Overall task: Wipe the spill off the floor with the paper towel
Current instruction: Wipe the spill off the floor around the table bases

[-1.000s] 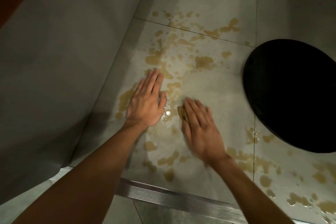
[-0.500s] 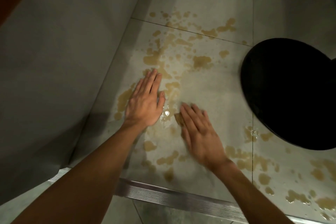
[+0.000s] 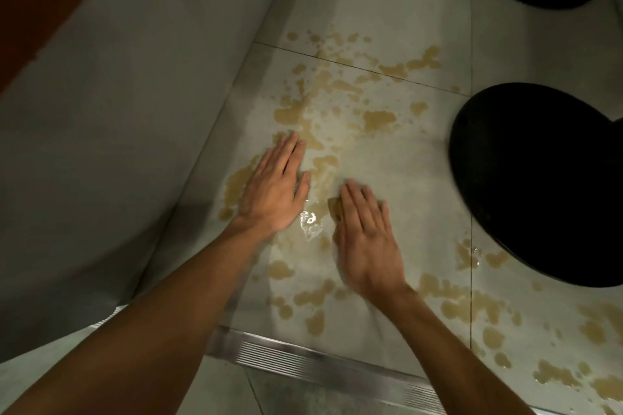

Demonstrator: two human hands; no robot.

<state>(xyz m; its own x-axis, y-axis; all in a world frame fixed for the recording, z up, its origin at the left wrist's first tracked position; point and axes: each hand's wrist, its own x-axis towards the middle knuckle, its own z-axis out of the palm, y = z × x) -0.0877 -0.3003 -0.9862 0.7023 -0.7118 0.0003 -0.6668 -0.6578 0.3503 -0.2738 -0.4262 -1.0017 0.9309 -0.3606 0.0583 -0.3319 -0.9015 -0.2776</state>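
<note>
Right hand (image 3: 367, 239), fingers straight, presses a soaked paper towel (image 3: 334, 207) into the spill (image 3: 377, 120) beyond the metal threshold (image 3: 320, 364); left hand (image 3: 273, 192) lies flat too. The limp wad probably tears easily, best pinned from above.

- The left hand (image 3: 273, 192) lies palm down, its fingers (image 3: 286, 158) straight and held together, pointing away from the body and a little to the right.
- Its thumb (image 3: 303, 183) spreads out toward the other hand.
- The right hand (image 3: 369, 239) also lies palm down, its fingers straight and slightly parted, pointing away and a little left.
- A small brown wad, probably the towel (image 3: 334, 206), shows just beside the right index finger; the flat hand seems to press on it.
- The right hand's lower edge and wrist are blurred.
- The hands are near each other but apart.
- Both forearms are bare; the left forearm (image 3: 151, 313) enters from the lower left, the right forearm (image 3: 455, 347) from the lower right.
</note>
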